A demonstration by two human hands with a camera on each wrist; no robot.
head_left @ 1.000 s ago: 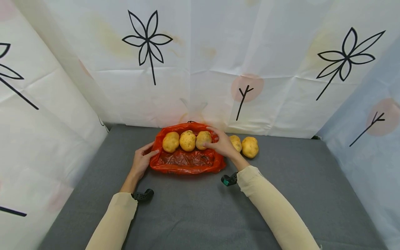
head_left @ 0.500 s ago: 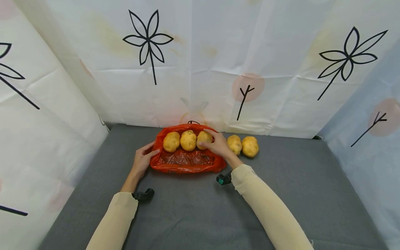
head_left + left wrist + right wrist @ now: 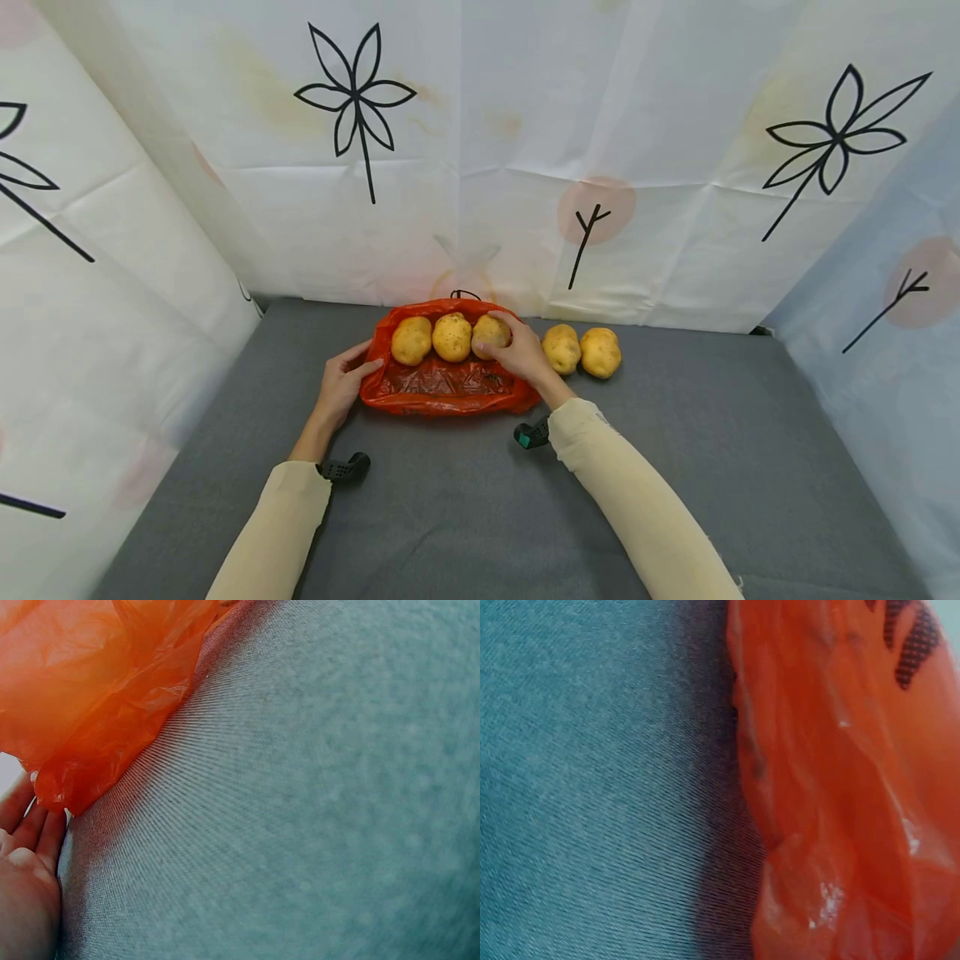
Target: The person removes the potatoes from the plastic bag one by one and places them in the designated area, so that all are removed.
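Note:
A red plastic bag (image 3: 450, 406) lies spread with its mouth up, three potatoes in a row inside it: a left potato (image 3: 412, 341), a middle potato (image 3: 452, 337) and a right potato (image 3: 487, 335). My left hand (image 3: 343, 390) holds the bag's left edge, thumb over the rim and fingers outside. In the left wrist view its fingertips meet the orange-red plastic (image 3: 97, 697). My right hand (image 3: 522, 353) reaches over the bag's right side, thumb and fingers round the right potato. Only the bag's side (image 3: 840, 787) and cloth show in the right wrist view; that hand is out of it.
Two more potatoes, one nearer (image 3: 561, 348) and one farther right (image 3: 601, 352), sit on the grey cloth just right of the bag. Behind the grey-covered table (image 3: 450, 517) hangs a white patterned curtain (image 3: 480, 167), with further curtain panels on both sides.
My right hand and forearm have shifted slightly left, uncovering more of the nearer loose potato. The right potato stays in the bag under that hand. My left hand has kept its place.

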